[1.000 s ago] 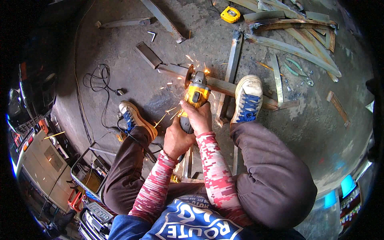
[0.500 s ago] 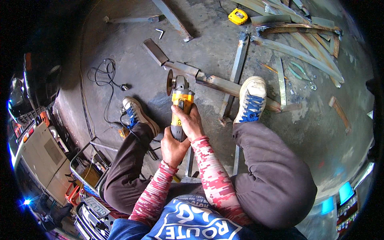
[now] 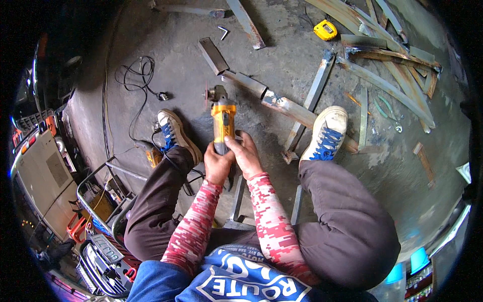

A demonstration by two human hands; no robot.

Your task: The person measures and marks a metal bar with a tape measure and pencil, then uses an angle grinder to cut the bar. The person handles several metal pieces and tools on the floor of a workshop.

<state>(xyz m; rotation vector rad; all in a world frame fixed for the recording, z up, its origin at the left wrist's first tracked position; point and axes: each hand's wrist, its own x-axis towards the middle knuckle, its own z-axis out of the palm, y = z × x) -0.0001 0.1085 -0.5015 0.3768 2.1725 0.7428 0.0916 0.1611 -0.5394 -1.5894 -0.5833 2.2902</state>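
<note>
A yellow and grey angle grinder [image 3: 223, 118] is held above the floor between my knees, its head pointing away from me. Its thin disc [image 3: 206, 94], on the left of the head, looks smeared and faint. Around the rear end of the body my left hand [image 3: 218, 165] is closed. My right hand [image 3: 245, 157] grips the same rear part from the right, thumb across the top. Just beyond the grinder lies a steel bar [image 3: 289, 109], which crosses another metal bar [image 3: 318, 85]. A short rectangular steel tube [image 3: 213, 55] lies farther off.
My shoes [image 3: 173, 132] [image 3: 328, 133] flank the work. A second yellow power tool [image 3: 151, 153] and a coiled cord [image 3: 142, 75] lie at left. Green-handled pliers [image 3: 385, 107], a yellow tape measure [image 3: 325, 30] and a scrap-metal pile [image 3: 387, 55] are at right. A metal-framed cart [image 3: 93, 183] stands left.
My right hand has slid back toward the grinder's rear end. The grinder's head has turned, its disc now edge-on and blurred. My view has shifted, so the floor items appear lower and farther right.
</note>
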